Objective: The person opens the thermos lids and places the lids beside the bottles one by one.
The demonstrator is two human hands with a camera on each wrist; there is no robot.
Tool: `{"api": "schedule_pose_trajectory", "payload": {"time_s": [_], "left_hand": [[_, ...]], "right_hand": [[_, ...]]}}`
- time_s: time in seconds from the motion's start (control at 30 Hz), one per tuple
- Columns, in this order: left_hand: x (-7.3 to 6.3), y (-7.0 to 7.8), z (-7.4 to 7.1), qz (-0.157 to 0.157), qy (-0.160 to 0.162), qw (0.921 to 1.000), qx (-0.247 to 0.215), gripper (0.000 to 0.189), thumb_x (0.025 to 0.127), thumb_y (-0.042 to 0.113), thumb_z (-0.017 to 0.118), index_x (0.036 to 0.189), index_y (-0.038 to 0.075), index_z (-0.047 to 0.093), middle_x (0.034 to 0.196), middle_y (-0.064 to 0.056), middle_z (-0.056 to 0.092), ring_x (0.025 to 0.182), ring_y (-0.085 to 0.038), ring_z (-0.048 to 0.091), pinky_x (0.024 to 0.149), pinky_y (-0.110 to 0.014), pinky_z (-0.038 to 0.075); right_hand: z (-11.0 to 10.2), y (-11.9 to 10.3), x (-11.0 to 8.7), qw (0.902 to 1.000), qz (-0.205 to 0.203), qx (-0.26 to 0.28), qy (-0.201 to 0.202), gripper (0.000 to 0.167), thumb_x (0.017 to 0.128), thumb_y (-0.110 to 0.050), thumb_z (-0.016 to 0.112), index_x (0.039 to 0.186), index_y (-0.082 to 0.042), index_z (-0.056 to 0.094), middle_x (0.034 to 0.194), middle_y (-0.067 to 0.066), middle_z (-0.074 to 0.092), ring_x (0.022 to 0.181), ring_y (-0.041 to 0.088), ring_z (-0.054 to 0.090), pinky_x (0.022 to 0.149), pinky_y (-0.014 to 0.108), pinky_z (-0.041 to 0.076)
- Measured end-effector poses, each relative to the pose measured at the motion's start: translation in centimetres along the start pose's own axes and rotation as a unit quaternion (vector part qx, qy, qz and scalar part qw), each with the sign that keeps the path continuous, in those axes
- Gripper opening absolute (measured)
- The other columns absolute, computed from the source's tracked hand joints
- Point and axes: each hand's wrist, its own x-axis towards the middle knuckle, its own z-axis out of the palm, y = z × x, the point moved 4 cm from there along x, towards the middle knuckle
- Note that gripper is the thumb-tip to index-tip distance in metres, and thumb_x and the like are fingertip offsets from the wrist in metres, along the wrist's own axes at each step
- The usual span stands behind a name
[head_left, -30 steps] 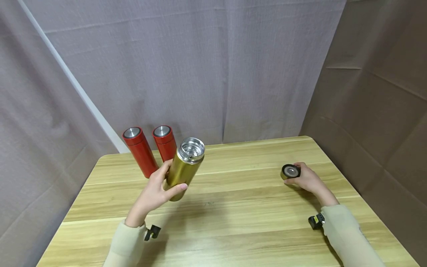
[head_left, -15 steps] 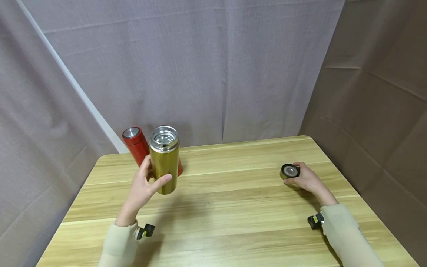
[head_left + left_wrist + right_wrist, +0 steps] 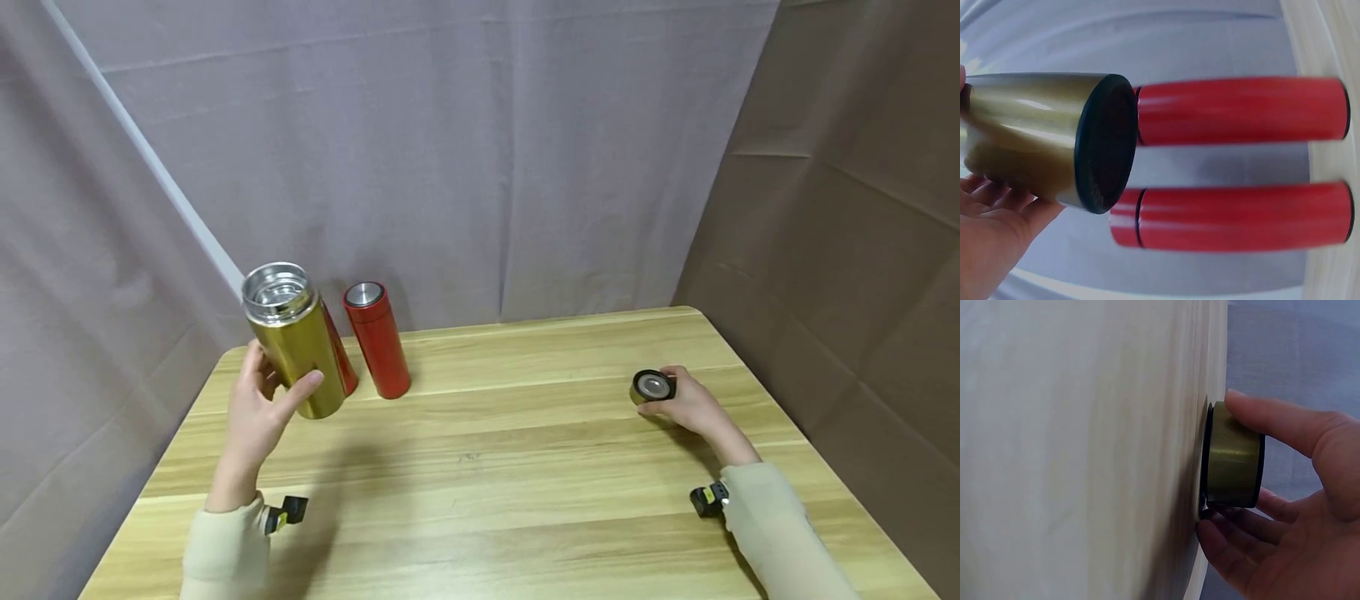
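Note:
My left hand [image 3: 255, 408] grips a gold thermos flask [image 3: 303, 354] without a lid, its steel mouth showing. The flask is raised above the table and leans to the left, overlapping one red thermos [image 3: 342, 360] in the head view. A second red thermos [image 3: 381, 350], with a steel-topped lid on, stands just right of it. In the left wrist view the dark base of the gold flask [image 3: 1107, 144] faces the camera. Far to the right, my right hand [image 3: 693, 406] holds a gold flask lid [image 3: 1233, 459] between thumb and fingers, low at the tabletop, its hollow side up.
The wooden table [image 3: 510, 483] has its back edge just behind the red flasks. A grey curtain [image 3: 420, 150] hangs behind it, and a brown cloth [image 3: 847, 250] borders the right side. A small black camera sits on each wrist.
The left hand has carried the gold flask leftward, past the right red thermos and in front of the left one, tipping it from a rightward to a leftward lean. The right hand has stayed put.

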Motion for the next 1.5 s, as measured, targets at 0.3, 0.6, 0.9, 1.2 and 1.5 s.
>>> {"api": "schedule_pose_trajectory", "payload": {"time_s": [0.3,0.6,0.9,1.2,1.5], "left_hand": [[0.2,-0.2,-3.6,-0.021,0.075,0.9969,0.013,0.06,0.08,-0.014,0.072,0.132,0.011,0.057,0.112,0.001,0.063,0.098,-0.014,0.062,0.084,-0.019,0.047],[-0.9,-2.0,-5.8,-0.085,0.138,0.9868,0.004,0.055,0.08,-0.008,0.077,0.128,0.013,0.06,0.108,0.001,0.064,0.097,-0.012,0.062,0.081,-0.017,0.048],[-0.9,-4.7,-7.1,-0.134,0.192,0.9716,-0.038,0.055,0.081,0.001,0.081,0.128,0.018,0.058,0.113,0.001,0.063,0.102,-0.013,0.059,0.083,-0.019,0.045],[-0.7,-7.6,-7.7,-0.201,0.16,0.9663,0.013,0.05,0.081,0.01,0.083,0.121,0.024,0.055,0.11,0.006,0.06,0.104,-0.01,0.055,0.083,-0.018,0.042],[-1.2,-9.6,-8.6,-0.258,0.13,0.9539,0.081,0.052,0.084,0.019,0.083,0.12,0.029,0.047,0.111,0.01,0.054,0.105,-0.005,0.052,0.091,-0.023,0.04]], "right_hand": [[0.5,-0.1,0.1,1.0,0.0,0.008,-0.001,0.097,0.085,-0.031,0.08,0.147,0.016,0.023,0.141,0.048,0.034,0.129,0.062,0.034,0.102,0.068,0.031],[0.9,0.0,0.0,0.9999,0.002,0.014,-0.004,0.097,0.085,-0.03,0.08,0.148,0.016,0.022,0.139,0.048,0.036,0.127,0.062,0.037,0.1,0.068,0.033],[1.0,0.2,0.2,0.9998,0.005,0.016,-0.003,0.098,0.085,-0.031,0.081,0.148,0.015,0.022,0.14,0.047,0.036,0.128,0.061,0.036,0.102,0.068,0.032],[0.2,0.4,-0.3,0.9999,0.004,0.015,0.002,0.095,0.085,-0.031,0.08,0.148,0.014,0.024,0.14,0.046,0.036,0.128,0.061,0.036,0.102,0.068,0.031],[0.3,0.5,-0.5,0.9996,0.0,0.029,-0.002,0.093,0.086,-0.031,0.08,0.148,0.012,0.025,0.139,0.044,0.04,0.128,0.059,0.039,0.101,0.067,0.033]]}}
